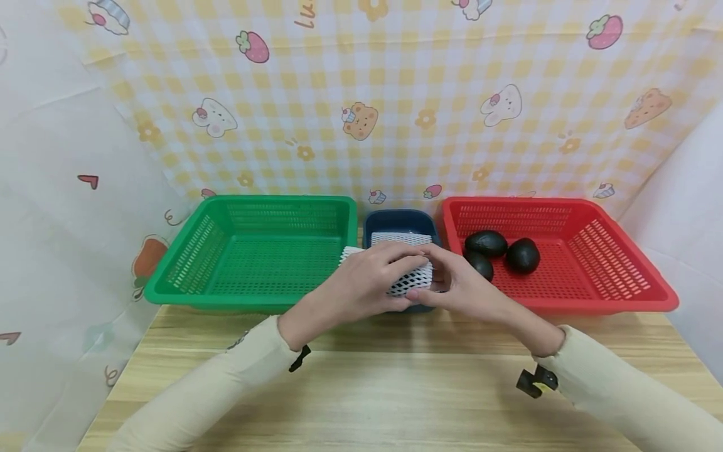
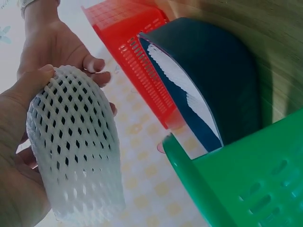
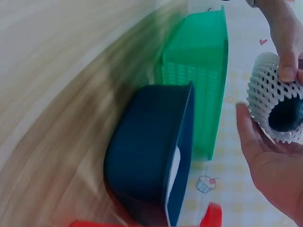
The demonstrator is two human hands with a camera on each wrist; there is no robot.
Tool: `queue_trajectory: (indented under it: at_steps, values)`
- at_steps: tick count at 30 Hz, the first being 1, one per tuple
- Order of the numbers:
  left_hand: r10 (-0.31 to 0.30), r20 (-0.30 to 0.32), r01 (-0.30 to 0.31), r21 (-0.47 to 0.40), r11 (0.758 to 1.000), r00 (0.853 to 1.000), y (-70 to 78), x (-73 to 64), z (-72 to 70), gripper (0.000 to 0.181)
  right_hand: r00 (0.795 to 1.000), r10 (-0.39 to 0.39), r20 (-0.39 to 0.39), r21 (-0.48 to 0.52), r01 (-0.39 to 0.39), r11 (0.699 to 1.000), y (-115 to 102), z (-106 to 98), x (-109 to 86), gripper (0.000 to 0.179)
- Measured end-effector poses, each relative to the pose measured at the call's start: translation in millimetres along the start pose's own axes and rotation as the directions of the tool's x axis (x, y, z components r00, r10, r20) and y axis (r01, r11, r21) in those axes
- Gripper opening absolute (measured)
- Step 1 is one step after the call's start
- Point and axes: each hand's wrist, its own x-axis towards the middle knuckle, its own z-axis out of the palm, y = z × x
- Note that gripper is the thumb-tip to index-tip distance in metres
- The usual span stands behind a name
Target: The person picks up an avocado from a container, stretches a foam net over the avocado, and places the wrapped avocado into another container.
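Between both hands is a white foam net sleeve (image 1: 411, 280), held above the front of a dark blue bin (image 1: 400, 215). My left hand (image 1: 364, 279) grips it around the middle, thumb on the mesh in the left wrist view. A dark avocado (image 3: 285, 116) shows inside the sleeve's open end in the right wrist view. My right hand (image 1: 471, 289) cups that end, its thumb below and its fingers above. More white foam netting (image 1: 401, 238) lies in the blue bin.
A green plastic basket (image 1: 248, 306) stands to the left of the bin. To the right is a red basket (image 1: 599, 306) with dark avocados (image 1: 522, 256) in its left part. All stand on a wooden table (image 1: 384, 389) before a patterned cloth.
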Motion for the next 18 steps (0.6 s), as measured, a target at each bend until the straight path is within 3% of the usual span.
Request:
queue_trajectory:
  at_steps: [5,12,18]
  values:
    - [-0.016,-0.004,0.016,0.013,1.000,1.000,1.2,-0.8,1.0,0.059,1.000,-0.003,-0.007,0.041,0.003,0.999,-0.6,2.5,0.8,0.056]
    - [-0.088,0.040,0.083,0.114,0.990,0.995,2.1,-6.6,-1.1,0.087,0.999,0.004,-0.048,0.040,-0.003,0.999,0.5,3.1,-0.6,0.061]
    - [-0.128,0.036,0.121,0.153,0.981,0.991,4.3,-14.3,-1.2,0.080,0.998,0.039,-0.041,0.121,-0.034,0.992,0.6,4.0,-2.9,0.057]
